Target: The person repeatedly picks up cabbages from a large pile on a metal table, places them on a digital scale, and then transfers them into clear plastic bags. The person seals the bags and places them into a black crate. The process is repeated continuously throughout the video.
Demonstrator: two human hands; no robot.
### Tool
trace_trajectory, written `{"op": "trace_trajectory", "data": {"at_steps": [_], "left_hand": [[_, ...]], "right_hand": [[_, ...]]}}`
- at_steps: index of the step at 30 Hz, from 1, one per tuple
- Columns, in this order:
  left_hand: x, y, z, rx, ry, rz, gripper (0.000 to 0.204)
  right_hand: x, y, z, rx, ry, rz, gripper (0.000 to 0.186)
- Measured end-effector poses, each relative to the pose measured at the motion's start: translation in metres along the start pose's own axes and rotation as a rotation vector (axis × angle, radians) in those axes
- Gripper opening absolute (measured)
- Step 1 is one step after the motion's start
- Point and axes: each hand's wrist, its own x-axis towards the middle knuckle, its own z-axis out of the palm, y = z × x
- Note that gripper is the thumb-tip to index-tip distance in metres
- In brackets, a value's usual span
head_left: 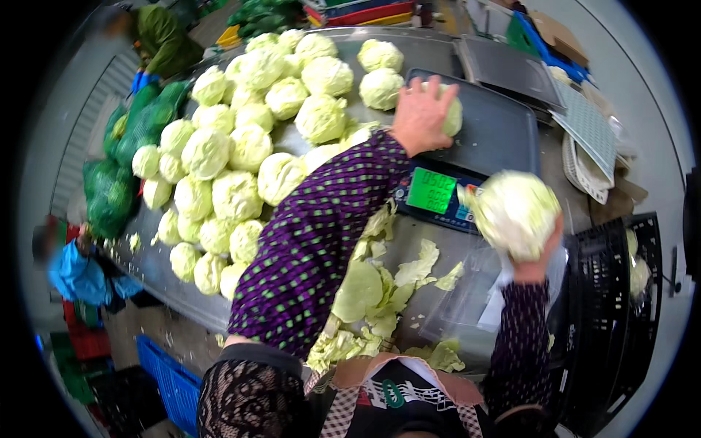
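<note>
Cabbage (513, 214) in the right hand (531, 269), clamped: palm and fingers cup its near side, stalk area hard to make out from my feed. Key relation for me: it sits right of and nearer the wearer than the left hand (422, 120), across the near right corner of the grey scale (504, 124) in view. Near-round, so I get no useful long axis. Left hand is the nearer one to the tray's far left end, fingers spread over a second cabbage (454, 113) there; can't tell if it's gripping or just resting. Left palm hides most of that head, so I can't confirm how it seats on the tray. I also can't judge the right one's height: one view, no depth. Left sleeve (321, 233) blocks part of the cabbage pile (236, 196).
</note>
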Motion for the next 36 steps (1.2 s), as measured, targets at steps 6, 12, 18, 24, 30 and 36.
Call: {"op": "trace_trajectory", "data": {"at_steps": [6,12,18,24,30,36], "left_hand": [[-0.073,-0.078,-0.012,0.005,0.132,-0.084,0.098],[-0.134,-0.105,-0.013,0.108,-0.598,-0.571,0.119],[-0.141,-0.113,-0.004,-0.002,-0.431,-0.502,0.112],[-0.156,-0.090,-0.032,0.069,0.005,-0.452,0.103],[-0.103,-0.030,-0.100,-0.340,0.302,-0.266,0.098],[-0.010,0.090,-0.043,-0.419,0.245,0.045,0.098]], "right_hand": [[-0.138,-0.010,-0.122,0.114,-0.145,-0.025,0.093],[-0.183,-0.001,-0.111,0.327,-0.235,0.096,0.101],[-0.163,0.027,-0.068,0.393,-0.337,0.115,0.108],[-0.183,0.033,-0.051,0.461,-0.275,0.164,0.106],[-0.204,0.048,-0.073,0.507,-0.238,0.350,0.106],[-0.201,0.079,-0.052,0.517,-0.205,0.514,0.104]]}}
